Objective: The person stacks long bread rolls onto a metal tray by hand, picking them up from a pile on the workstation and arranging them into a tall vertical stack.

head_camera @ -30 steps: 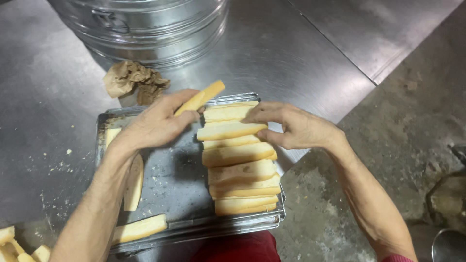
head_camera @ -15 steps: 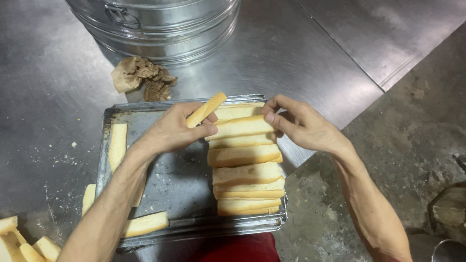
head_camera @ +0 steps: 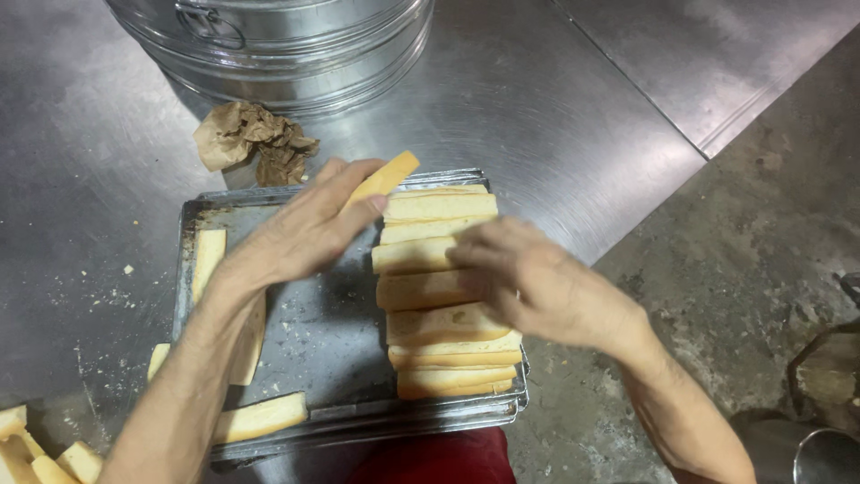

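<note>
left hand [head_camera: 305, 233] pinches a bread stick [head_camera: 385, 177] tilted just above the row of bread sticks [head_camera: 439, 296] on the tray [head_camera: 193, 220]; right hand [head_camera: 537, 287], blurred, presses that row, so lay it flush alongside.

Steel counter [head_camera: 555, 116], scratched, crumbs scattered on left part. Large round metal steamer tub [head_camera: 287, 45] at top, handle on its wall. Crumpled brown paper [head_camera: 255, 139] just in front of it. Pile of bread pieces [head_camera: 40, 448] at bottom-left corner. Concrete floor [head_camera: 743, 242] to the right. Metal pot rim [head_camera: 820, 453] at bottom-right, partly cut off.
</note>
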